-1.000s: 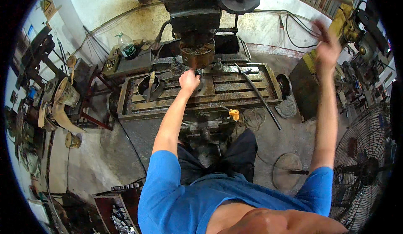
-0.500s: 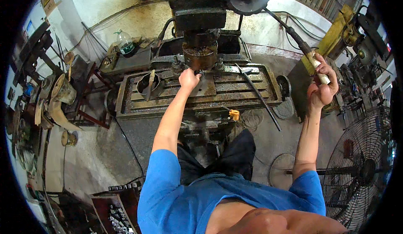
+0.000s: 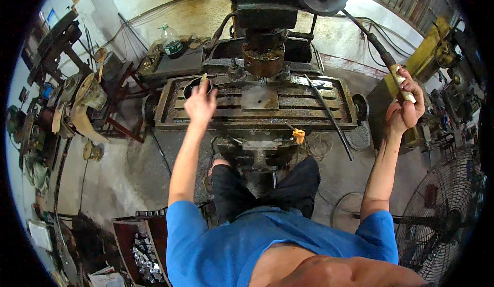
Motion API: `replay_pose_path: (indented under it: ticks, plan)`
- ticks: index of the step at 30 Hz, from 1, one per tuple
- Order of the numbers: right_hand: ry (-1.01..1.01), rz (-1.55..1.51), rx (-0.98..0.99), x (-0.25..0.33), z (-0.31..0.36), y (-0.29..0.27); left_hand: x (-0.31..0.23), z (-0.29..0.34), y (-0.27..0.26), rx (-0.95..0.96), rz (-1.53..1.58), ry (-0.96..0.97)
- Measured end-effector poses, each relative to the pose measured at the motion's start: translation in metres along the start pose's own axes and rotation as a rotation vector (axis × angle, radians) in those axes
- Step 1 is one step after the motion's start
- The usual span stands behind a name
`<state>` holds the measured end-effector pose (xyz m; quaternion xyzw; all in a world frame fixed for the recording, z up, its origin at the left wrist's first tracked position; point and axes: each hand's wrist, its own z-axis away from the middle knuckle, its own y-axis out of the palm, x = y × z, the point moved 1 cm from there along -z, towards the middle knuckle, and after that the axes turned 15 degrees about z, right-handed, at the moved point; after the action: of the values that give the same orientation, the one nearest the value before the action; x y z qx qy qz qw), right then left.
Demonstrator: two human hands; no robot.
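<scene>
My left hand (image 3: pixel 200 105) is over the left part of the milling machine's table (image 3: pixel 226 125), at a round dark pot (image 3: pixel 189 88). A pale stick-like handle (image 3: pixel 204 76) rises from the pot, just beyond my fingertips. The fingers look apart though slightly blurred; whether they touch the handle is hidden. My right hand (image 3: pixel 404 102) is wrapped round the pale grip (image 3: pixel 399 76) of a long dark lever (image 3: pixel 378 46) at the machine's right. Below the spindle head (image 3: pixel 264 58) lies a flat metal plate (image 3: pixel 260 100) with a small dark hole.
A dark bar (image 3: pixel 329 114) lies slanted over the table's right part and past its front edge. A yellow object (image 3: pixel 298 135) is at the front edge. Behind left stands a clear bottle (image 3: pixel 171 42). A large fan (image 3: pixel 437 215) is at my right, a bin of metal pieces (image 3: pixel 146 256) at lower left.
My left hand has moved left from below the spindle to the pot, and its closed fingers have spread. My right hand stays on the lever grip. The whole view has shifted slightly.
</scene>
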<state>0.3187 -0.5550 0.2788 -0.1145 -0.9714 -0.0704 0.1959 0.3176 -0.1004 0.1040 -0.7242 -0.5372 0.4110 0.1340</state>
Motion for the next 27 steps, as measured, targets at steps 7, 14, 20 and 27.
replay_pose_path:
  ticks: [7,14,20,27]
  plan:
    - [0.021,-0.019,-0.001,0.003,-0.005,0.006,0.057,0.009,-0.014,0.323,-0.269,-0.059]
    - [0.016,-0.025,-0.052,0.005,-0.013,0.009,0.038,0.014,0.037,0.133,0.695,-0.263]
    - [-0.040,-0.015,0.028,0.000,-0.005,0.003,-0.026,-0.013,0.088,0.082,0.591,-0.264]
    - [-0.016,-0.015,0.005,-0.002,0.002,0.004,-0.038,-0.014,0.109,0.097,0.553,-0.215]
